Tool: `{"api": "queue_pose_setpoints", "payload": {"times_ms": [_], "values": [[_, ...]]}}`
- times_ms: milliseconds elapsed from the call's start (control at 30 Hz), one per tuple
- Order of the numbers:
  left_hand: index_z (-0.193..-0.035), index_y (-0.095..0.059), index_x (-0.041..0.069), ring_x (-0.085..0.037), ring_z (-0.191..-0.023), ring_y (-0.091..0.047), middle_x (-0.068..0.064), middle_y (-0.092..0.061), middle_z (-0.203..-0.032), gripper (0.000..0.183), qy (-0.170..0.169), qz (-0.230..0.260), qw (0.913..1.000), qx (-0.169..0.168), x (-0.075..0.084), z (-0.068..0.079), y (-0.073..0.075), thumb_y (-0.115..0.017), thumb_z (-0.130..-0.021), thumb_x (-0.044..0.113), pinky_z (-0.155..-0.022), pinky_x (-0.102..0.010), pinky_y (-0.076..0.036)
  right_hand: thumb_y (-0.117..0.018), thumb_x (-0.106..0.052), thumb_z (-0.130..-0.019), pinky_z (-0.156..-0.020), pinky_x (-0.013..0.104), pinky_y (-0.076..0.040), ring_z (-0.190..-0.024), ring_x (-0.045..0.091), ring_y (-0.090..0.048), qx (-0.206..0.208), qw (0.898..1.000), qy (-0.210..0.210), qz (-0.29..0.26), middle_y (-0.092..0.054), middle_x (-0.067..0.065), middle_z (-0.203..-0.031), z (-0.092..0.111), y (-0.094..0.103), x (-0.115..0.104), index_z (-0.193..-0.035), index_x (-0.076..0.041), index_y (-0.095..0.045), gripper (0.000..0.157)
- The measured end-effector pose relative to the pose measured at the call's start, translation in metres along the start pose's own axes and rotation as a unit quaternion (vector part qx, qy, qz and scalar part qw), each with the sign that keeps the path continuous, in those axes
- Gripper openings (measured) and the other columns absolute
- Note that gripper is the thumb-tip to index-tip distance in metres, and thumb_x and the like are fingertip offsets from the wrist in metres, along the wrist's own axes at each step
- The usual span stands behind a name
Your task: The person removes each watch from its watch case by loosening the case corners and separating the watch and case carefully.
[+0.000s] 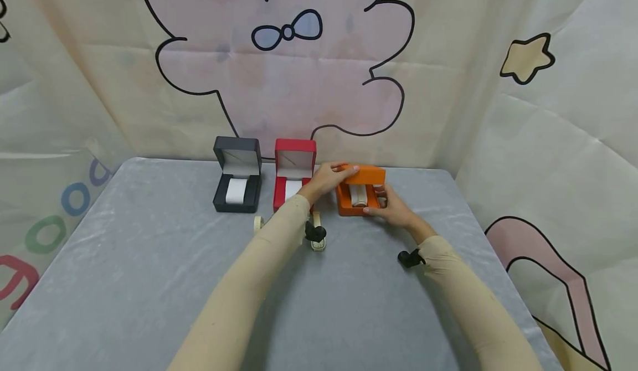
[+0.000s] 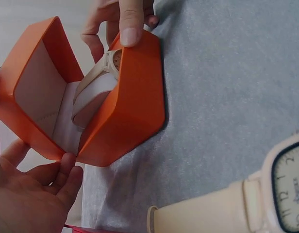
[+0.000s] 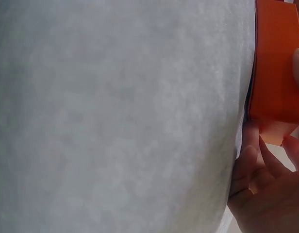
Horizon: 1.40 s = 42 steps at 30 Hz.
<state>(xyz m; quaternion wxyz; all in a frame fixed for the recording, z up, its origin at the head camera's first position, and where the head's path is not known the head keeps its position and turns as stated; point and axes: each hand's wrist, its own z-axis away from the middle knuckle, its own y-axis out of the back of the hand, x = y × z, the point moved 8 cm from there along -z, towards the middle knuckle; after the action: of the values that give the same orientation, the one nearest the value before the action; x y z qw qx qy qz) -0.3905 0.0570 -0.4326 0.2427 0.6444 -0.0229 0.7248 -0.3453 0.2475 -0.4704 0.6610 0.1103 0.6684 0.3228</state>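
An orange watch box [image 1: 361, 174] stands at the back of the table with its lid partly raised. Inside it, a pale-strapped wristwatch [image 2: 113, 63] is wrapped round a white cushion [image 2: 91, 104]. My left hand [image 1: 326, 180] grips the lid at its left side, thumb and fingers on either side in the left wrist view. My right hand [image 1: 396, 210] holds the base from the right, thumb over its front rim. In the right wrist view the fingers [image 3: 254, 150] touch the box's lower end, and much of the box is cut off.
A black watch box [image 1: 236, 177] and a red watch box [image 1: 294, 169] stand open to the left, each with a white cushion. A cream watch [image 1: 318, 243] with a rectangular dial lies in front, partly behind my left sleeve. Another pale strap [image 1: 257, 224] shows beside that sleeve.
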Motion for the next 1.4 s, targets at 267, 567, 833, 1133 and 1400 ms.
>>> {"api": "queue_pose_setpoints", "payload": {"times_ms": [267,567,833,1133,1400], "values": [[-0.150,-0.049,0.025,-0.024,-0.145,-0.041,-0.006,-0.043,-0.159,0.083,0.031,0.003,0.9995,-0.001,0.002,0.001,-0.001,-0.057,-0.086,0.077,-0.122,-0.049,-0.032,-0.076,-0.015,-0.091,-0.095,0.037,-0.051,-0.119,0.045,-0.059,0.006,1.000,-0.020,-0.012,-0.037,0.032,-0.152,0.000,-0.001,0.005,-0.133,0.006,-0.033,0.063],[-0.152,-0.048,0.024,-0.026,-0.137,-0.046,-0.009,-0.047,-0.155,0.083,0.044,0.012,0.9989,-0.012,0.006,0.001,0.001,-0.053,-0.088,0.077,-0.119,-0.049,-0.035,-0.075,-0.017,-0.092,-0.107,0.055,-0.044,-0.129,0.048,-0.051,0.007,1.000,-0.023,-0.001,-0.034,0.032,-0.155,0.003,0.001,-0.001,-0.131,0.007,-0.034,0.061],[-0.150,-0.049,0.022,-0.030,-0.117,-0.052,-0.011,-0.054,-0.138,0.082,0.057,0.038,0.9976,-0.011,0.004,-0.006,0.002,-0.056,-0.088,0.075,-0.110,-0.050,-0.043,-0.075,-0.020,-0.092,-0.091,0.037,-0.048,-0.112,0.039,-0.057,0.005,0.999,-0.037,0.011,-0.036,0.031,-0.155,0.006,0.002,-0.005,-0.130,0.006,-0.035,0.061],[-0.150,-0.050,0.021,-0.023,-0.094,-0.053,-0.012,-0.056,-0.122,0.081,0.055,0.042,0.9975,0.016,0.005,-0.010,0.002,-0.052,-0.090,0.075,-0.099,-0.047,-0.049,-0.076,-0.022,-0.092,-0.081,0.027,-0.045,-0.102,0.031,-0.056,0.013,0.999,-0.035,0.019,-0.036,0.031,-0.154,0.002,0.001,0.003,-0.130,0.004,-0.036,0.061],[-0.157,-0.038,0.022,-0.024,-0.099,-0.046,-0.009,-0.050,-0.121,0.087,0.080,0.072,0.9931,-0.044,0.005,-0.005,0.000,-0.069,-0.087,0.063,-0.107,-0.046,-0.040,-0.078,-0.024,-0.090,-0.081,0.027,-0.045,-0.097,0.028,-0.055,0.021,0.999,-0.031,0.030,-0.042,0.029,-0.152,0.000,0.003,0.006,-0.128,0.002,-0.038,0.060]]}}
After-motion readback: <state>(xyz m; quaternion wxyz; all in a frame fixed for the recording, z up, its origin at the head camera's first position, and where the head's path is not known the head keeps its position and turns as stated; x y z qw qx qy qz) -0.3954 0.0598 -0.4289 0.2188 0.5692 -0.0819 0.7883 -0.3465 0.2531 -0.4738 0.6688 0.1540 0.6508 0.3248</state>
